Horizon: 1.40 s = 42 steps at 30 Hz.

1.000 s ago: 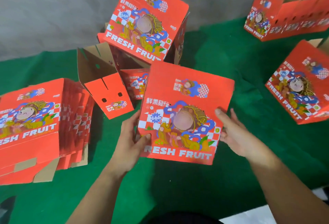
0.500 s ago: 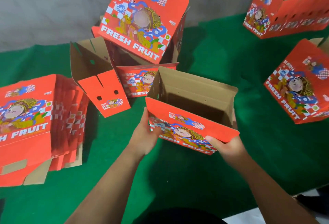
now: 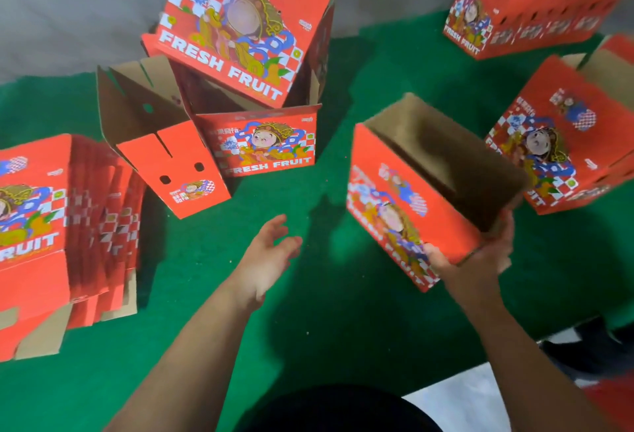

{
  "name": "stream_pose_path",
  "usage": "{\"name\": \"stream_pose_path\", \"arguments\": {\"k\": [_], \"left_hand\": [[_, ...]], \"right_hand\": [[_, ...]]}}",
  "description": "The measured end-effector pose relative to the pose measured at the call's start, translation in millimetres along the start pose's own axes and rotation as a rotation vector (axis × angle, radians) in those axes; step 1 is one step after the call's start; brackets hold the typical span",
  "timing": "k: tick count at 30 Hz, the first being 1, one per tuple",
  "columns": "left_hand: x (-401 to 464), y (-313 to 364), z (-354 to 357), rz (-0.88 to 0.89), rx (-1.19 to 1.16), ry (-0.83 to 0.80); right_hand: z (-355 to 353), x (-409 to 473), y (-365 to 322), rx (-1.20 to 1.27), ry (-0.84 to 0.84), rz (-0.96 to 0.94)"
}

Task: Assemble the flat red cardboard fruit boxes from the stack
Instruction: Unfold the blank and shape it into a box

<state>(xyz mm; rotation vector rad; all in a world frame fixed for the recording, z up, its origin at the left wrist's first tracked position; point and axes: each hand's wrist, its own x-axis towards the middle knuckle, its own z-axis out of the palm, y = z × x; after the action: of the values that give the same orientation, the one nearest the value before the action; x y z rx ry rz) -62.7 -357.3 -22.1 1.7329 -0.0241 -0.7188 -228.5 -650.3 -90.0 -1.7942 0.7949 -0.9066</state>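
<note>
- The open box [image 3: 422,198] tilts, its brown opening facing up and far-right, long axis running near-right to far-left.
- The right hand [image 3: 480,256] grips its near corner.
- The left hand [image 3: 267,256] hovers apart, fingers spread, over the green surface [image 3: 326,321]; the flat stack [image 3: 61,225] lies left.

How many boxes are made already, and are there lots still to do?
Several look done: a group of built boxes in the middle and more on the right, some blurred. The right hand grips one opened box by its corner; the left hand is free. A thick stack of flat boxes on the left still waits, so plenty remains.
</note>
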Motion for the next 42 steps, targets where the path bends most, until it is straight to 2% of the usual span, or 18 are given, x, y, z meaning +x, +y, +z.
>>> {"name": "stream_pose_path", "arguments": {"k": [3,7,11,18,20,22,24,28,32,34,35,36,37,39,40,42], "left_hand": [[-7.4,-3.5,-4.9,-0.035,-0.034,0.022],[-14.0,-4.0,-11.4,-0.040,-0.034,0.042],[-16.8,3.6,-16.3,0.015,-0.015,0.073],[-14.5,-2.4,-16.6,0.000,-0.042,0.089],[-13.6,-6.4,-15.3,0.000,-0.057,0.092],[-13.7,-9.3,-16.5,0.005,-0.077,0.096],[-13.3,-11.3,-21.7,0.008,-0.114,0.104],[-17.2,-8.7,-47.2,0.087,-0.146,0.172],[-25.8,-0.1,-122.0,0.340,-0.082,0.420],[-27.1,-6.7,-179.3,0.434,0.152,0.615],[-27.2,-13.4,-208.7,0.402,0.345,0.717],[-28.4,-21.2,-235.3,0.291,0.547,0.806],[-30.5,-30.9,-257.8,0.115,0.716,0.819],[-35.7,-53.3,-283.8,-0.209,0.911,0.627],[-38.2,-66.3,-287.9,-0.252,0.983,0.540],[-40.8,-86.5,-290.6,-0.180,1.084,0.535]], "right_hand": [[-32.3,11.4,9.3,-0.179,0.148,0.145],[-61.5,38.1,16.2,-0.199,0.173,0.154],[-62.9,59.6,7.8,-0.301,0.245,0.367],[0.0,42.0,-4.4,-0.262,0.403,0.632],[28.8,22.3,-11.1,-0.216,0.390,0.709],[58.4,0.9,-19.3,-0.190,0.307,0.785],[89.8,-21.1,-29.8,-0.169,0.194,0.784],[156.8,-54.6,-66.8,-0.104,-0.009,0.572],[223.9,-84.2,-115.3,-0.020,-0.319,0.472],[254.5,-101.4,-138.8,0.011,-0.468,0.463],[268.4,-111.5,-149.5,0.011,-0.532,0.457],[281.4,-122.4,-159.3,0.005,-0.593,0.450],[292.9,-134.3,-168.7,-0.004,-0.652,0.447],[313.5,-159.4,-184.0,-0.013,-0.764,0.454],[322.8,-171.6,-190.1,-0.015,-0.814,0.459],[338.3,-191.4,-200.7,-0.019,-0.904,0.467]]}}
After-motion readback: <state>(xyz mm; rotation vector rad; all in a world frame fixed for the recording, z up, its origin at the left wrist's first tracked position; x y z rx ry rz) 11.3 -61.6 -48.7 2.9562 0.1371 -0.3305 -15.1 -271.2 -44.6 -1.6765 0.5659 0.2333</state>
